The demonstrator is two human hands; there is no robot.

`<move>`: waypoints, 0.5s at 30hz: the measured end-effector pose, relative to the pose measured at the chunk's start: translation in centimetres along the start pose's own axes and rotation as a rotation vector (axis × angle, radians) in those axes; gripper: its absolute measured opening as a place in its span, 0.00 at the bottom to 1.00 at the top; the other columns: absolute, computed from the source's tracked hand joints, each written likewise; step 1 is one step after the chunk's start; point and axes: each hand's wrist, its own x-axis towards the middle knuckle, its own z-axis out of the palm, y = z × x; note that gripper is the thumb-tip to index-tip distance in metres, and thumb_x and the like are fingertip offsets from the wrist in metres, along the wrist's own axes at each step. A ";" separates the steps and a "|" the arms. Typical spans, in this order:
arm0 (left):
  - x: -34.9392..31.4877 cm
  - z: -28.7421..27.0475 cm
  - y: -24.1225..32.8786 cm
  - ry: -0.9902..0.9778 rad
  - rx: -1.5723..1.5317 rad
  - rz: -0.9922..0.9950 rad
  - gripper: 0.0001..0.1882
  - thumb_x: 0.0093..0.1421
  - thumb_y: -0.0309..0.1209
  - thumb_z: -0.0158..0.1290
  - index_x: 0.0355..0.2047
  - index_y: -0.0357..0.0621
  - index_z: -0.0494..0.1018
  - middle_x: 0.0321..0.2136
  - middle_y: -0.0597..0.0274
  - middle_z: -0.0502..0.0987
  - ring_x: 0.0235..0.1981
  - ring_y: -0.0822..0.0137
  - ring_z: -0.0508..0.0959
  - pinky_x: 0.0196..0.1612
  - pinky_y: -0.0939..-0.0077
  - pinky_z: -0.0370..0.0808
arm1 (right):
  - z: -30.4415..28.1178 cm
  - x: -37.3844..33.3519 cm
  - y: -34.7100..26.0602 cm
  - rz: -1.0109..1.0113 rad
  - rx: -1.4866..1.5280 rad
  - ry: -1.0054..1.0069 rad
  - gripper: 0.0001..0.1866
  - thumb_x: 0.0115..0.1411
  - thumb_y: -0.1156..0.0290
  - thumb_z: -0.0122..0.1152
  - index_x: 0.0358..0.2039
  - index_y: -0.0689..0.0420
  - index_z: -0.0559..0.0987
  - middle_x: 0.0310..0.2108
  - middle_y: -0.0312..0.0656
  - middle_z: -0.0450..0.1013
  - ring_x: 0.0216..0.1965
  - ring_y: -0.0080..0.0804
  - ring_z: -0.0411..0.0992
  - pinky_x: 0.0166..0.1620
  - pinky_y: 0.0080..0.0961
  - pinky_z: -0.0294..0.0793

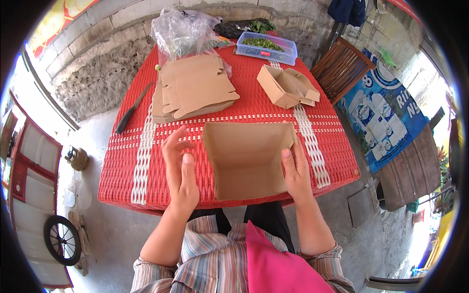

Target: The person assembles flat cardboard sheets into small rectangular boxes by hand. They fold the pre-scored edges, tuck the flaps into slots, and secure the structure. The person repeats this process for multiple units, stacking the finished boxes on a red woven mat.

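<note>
A brown cardboard box [249, 181] with its inside facing me is at the near edge of the red woven table. My right hand [297, 172] grips its right wall, with the thumb and fingers at that side. My left hand [181, 171] is beside the box's left wall, fingers apart and curved, holding nothing. Beyond the left hand lies a stack of flat cardboard blanks [198, 85]. Another cardboard box [278, 93], folded into shape with its flaps raised, sits farther back on the right.
A knife with a dark handle [128, 118] lies at the table's left. At the back are a clear plastic bag [181, 31], a plastic tub [289, 56] of chopped greens and a black bag [234, 29]. A wooden chair [342, 66] stands by the right edge.
</note>
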 end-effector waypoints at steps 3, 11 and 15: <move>1.5 0.5 1.5 -0.102 -0.074 -0.192 0.24 0.73 0.38 0.36 0.64 0.37 0.61 0.50 0.61 0.68 0.42 0.74 0.70 0.46 0.78 0.68 | -0.3 0.5 -0.1 -0.143 -0.167 0.024 0.27 0.69 0.63 0.52 0.65 0.59 0.64 0.51 0.41 0.67 0.48 0.29 0.65 0.56 0.29 0.63; 1.7 1.2 0.8 -0.170 -0.307 -0.239 0.17 0.61 0.20 0.56 0.51 0.37 0.71 0.48 0.63 0.70 0.37 0.76 0.67 0.44 0.80 0.68 | 0.5 0.4 0.2 -0.087 0.268 0.130 0.31 0.59 0.83 0.62 0.63 0.58 0.67 0.45 0.36 0.63 0.40 0.18 0.65 0.41 0.15 0.69; 1.8 1.3 0.7 -0.178 -0.241 -0.133 0.16 0.61 0.17 0.54 0.50 0.38 0.71 0.48 0.62 0.70 0.39 0.76 0.68 0.44 0.81 0.68 | 0.9 0.1 0.2 -0.224 0.232 0.177 0.28 0.57 0.86 0.63 0.58 0.60 0.69 0.47 0.39 0.63 0.40 0.23 0.68 0.42 0.19 0.72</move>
